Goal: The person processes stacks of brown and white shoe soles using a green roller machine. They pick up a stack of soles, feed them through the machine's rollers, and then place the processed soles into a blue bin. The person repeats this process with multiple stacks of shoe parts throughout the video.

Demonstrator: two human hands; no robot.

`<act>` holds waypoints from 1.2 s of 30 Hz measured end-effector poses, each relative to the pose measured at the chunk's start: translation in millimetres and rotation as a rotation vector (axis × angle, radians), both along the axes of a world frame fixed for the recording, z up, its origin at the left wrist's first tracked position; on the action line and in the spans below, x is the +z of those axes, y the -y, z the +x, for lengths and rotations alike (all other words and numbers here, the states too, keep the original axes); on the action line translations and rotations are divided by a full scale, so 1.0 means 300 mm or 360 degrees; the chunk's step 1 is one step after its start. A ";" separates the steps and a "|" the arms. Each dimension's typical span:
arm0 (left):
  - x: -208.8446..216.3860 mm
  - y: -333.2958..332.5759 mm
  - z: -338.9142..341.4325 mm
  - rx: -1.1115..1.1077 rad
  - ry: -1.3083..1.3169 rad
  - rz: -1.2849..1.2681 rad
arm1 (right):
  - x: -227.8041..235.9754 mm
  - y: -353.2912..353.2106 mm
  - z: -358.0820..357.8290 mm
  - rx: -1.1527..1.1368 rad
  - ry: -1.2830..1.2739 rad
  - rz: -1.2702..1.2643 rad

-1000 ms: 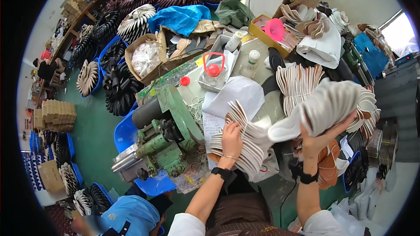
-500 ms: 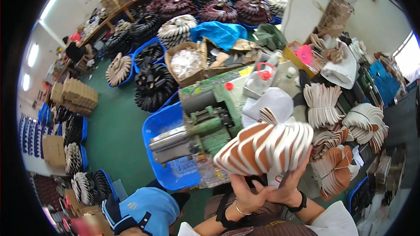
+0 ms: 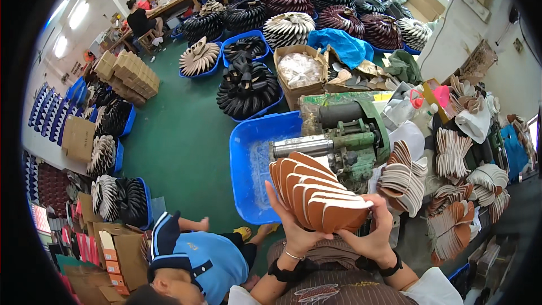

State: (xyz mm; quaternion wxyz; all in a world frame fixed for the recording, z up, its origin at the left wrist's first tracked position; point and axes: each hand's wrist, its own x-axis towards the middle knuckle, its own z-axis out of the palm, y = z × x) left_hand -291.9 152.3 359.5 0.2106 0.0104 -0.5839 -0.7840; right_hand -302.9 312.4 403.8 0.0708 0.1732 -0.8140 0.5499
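The left hand's fingers (image 3: 272,195) lie spread along the left edge of the stack of insoles (image 3: 319,197), its thumb turned in beneath. The right hand (image 3: 375,231) curves in a wide C, fingertips at the stack's right end and thumb at its lower edge. The left hand (image 3: 293,236) and the right thus cup the stack between them, neither closed into a fist. It is held in front of the person's lap, brown faces toward the person, pale edges fanned in steps.

Each insole looks thin, light and bendable; together they probably have modest weight and slide over one another easily. Whether a tie binds them cannot be told. A firm hold would seem best at both ends, with support underneath to keep the layers from slipping; breakage looks unlikely, though edges might crease.

From the stack, a blue tub (image 3: 248,164) sits toward ten o'clock, a green machine (image 3: 361,144) at one, and a pale insole bundle (image 3: 403,179) near two. A brown bundle (image 3: 449,229) lies toward four, and a co-worker in a light-blue shirt (image 3: 212,260) is at eight.
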 end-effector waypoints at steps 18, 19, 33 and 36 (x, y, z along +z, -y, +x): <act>-0.148 0.237 0.077 0.0322 0.0365 -0.0097 | -0.195 0.251 0.061 -0.0167 0.0867 -0.0871; -0.146 0.242 0.076 0.0365 0.0391 -0.0084 | -0.194 0.265 0.054 -0.0163 0.0859 -0.0862; -0.223 0.426 0.066 0.0702 0.0582 -0.0254 | -0.410 0.247 0.032 -0.0307 0.0669 -0.0974; -0.272 0.535 0.094 0.0627 0.0607 -0.0217 | -0.547 0.232 0.015 -0.0476 0.0881 -0.0518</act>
